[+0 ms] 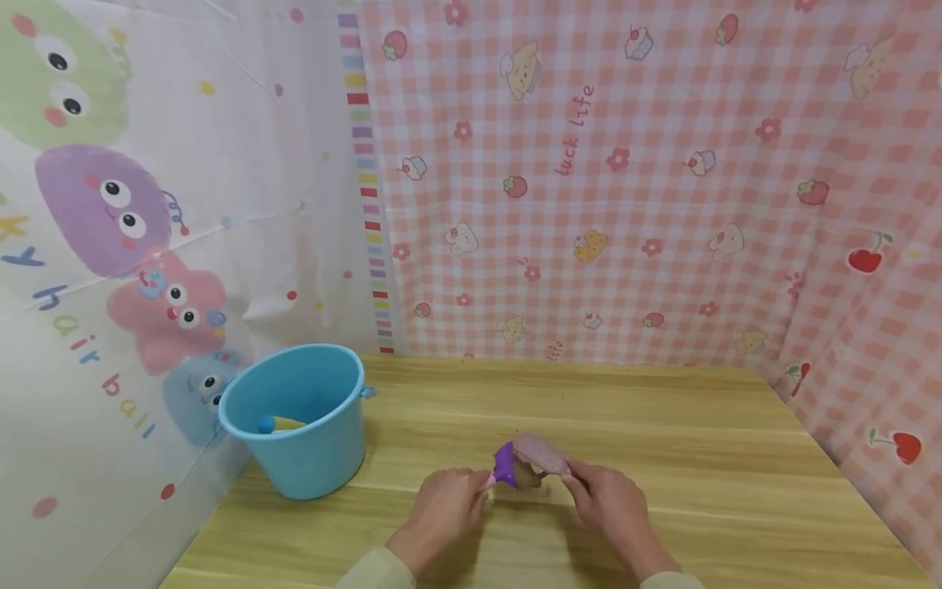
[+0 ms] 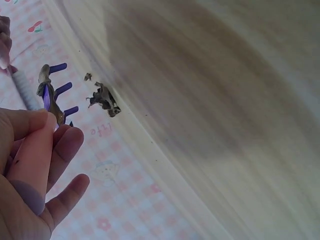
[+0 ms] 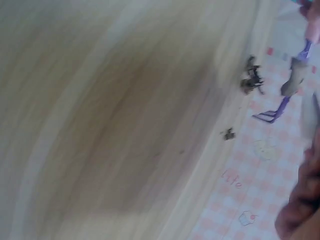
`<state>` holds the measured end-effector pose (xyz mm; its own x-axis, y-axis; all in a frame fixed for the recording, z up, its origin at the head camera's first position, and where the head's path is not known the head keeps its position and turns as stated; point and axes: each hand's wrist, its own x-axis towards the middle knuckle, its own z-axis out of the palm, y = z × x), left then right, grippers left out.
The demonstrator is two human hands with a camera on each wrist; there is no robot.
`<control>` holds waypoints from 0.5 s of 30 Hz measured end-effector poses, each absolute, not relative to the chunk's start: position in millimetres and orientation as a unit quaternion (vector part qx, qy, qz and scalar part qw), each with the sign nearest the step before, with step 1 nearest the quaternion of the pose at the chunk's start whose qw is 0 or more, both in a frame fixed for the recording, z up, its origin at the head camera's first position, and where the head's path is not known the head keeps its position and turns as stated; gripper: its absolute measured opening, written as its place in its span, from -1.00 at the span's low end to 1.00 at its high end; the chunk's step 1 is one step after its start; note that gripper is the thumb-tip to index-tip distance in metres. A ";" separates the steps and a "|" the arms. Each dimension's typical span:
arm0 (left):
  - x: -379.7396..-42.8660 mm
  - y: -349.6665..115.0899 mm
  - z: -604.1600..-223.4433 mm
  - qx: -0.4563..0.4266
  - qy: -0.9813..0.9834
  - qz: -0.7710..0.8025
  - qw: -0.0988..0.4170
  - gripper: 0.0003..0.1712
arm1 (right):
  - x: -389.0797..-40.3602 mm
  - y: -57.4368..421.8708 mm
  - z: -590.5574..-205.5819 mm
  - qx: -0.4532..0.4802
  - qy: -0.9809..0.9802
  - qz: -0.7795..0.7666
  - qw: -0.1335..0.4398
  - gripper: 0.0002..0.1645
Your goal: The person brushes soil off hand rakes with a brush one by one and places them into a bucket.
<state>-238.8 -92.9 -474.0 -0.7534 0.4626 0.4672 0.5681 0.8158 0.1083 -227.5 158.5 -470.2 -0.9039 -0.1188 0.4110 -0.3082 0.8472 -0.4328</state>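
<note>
My left hand (image 1: 447, 501) grips the pink handle of a small toy garden rake (image 1: 504, 465), whose purple tines (image 2: 64, 89) show in the left wrist view. A brown, dirt-like lump (image 3: 295, 77) clings to the rake's purple part. From the right, my right hand (image 1: 612, 503) holds a pale pinkish brush (image 1: 543, 454) by its handle, its head close to the rake and lump. Whether the brush touches them I cannot tell. Dark crumbly debris (image 2: 105, 100) lies on the wooden table by the rake, with a smaller bit (image 3: 228, 134) apart from it.
On the left of the wooden table (image 1: 662, 425) stands a blue bucket (image 1: 316, 458), with a yellow thing with a blue end (image 1: 283, 424) inside. Patterned cloths (image 1: 589, 204) hang behind the table and along both sides.
</note>
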 end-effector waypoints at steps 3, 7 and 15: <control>-239.5 -92.0 -472.6 -0.286 -0.925 -0.127 0.214 -0.82 | -225.4 154.3 -468.5 0.130 -0.940 0.263 0.173 -0.67; -238.6 -90.7 -471.8 -0.286 -0.925 -0.125 0.216 -0.85 | -225.6 156.2 -468.6 0.107 -0.951 0.240 0.165 -0.67; -236.7 -89.7 -468.5 -0.279 -0.929 -0.141 0.200 -0.86 | -230.5 160.4 -477.6 0.091 -0.956 0.210 0.185 -0.67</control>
